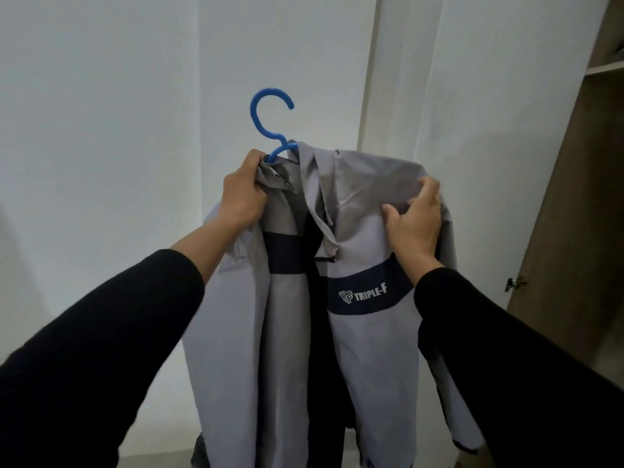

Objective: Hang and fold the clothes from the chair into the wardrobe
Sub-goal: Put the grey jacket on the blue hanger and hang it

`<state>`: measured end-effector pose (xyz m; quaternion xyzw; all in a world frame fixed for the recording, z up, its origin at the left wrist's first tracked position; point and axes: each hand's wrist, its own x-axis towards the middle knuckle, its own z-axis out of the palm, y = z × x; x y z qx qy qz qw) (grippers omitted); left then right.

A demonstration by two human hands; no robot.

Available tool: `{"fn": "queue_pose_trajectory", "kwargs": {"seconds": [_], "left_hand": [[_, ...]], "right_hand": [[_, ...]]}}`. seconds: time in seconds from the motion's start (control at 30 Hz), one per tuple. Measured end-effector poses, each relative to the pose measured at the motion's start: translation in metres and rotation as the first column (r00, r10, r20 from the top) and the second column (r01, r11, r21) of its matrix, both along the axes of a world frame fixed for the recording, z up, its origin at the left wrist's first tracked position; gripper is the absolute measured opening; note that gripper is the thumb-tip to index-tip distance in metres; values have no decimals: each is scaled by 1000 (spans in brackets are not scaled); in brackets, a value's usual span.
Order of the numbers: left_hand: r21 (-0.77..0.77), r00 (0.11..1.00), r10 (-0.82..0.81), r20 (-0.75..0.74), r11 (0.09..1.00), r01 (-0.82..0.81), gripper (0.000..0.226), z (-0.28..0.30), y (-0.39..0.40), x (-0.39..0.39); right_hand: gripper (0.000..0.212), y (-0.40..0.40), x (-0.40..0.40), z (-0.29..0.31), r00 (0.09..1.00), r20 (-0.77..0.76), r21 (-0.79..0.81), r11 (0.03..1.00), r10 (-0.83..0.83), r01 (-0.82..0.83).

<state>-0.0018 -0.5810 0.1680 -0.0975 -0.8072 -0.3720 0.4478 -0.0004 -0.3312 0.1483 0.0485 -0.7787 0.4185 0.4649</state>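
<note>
1. My left grip (241,194) clamps the bunched shoulder of the light grey jacket with a navy chest band (368,251) and the blue plastic hanger (270,130).
2. My right grip (413,214) pinches the other shoulder.
3. The brown wooden wardrobe (574,231) stands open at right, just beside the jacket.

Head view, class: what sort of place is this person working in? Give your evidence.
Probably a bedroom, by an open wardrobe with a shelf, plain white walls, and a jacket on a hanger.
</note>
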Motion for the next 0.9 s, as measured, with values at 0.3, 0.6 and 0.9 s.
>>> {"fn": "queue_pose_trajectory", "kwargs": {"seconds": [0.3,0.6,0.9], "left_hand": [[-144,997,-66,41,987,72,39,-16,8,-18],[-253,995,-62,76,964,80,44,-22,5,-22],[-229,989,-136,62,962,147,44,-22,11,-17]], "right_hand": [[23,6,-11,0,959,-182,520,806,-218,282],[25,-14,-3,3,992,-103,508,854,-69,112],[31,-38,7,18,980,154,528,827,130,-193]]}}
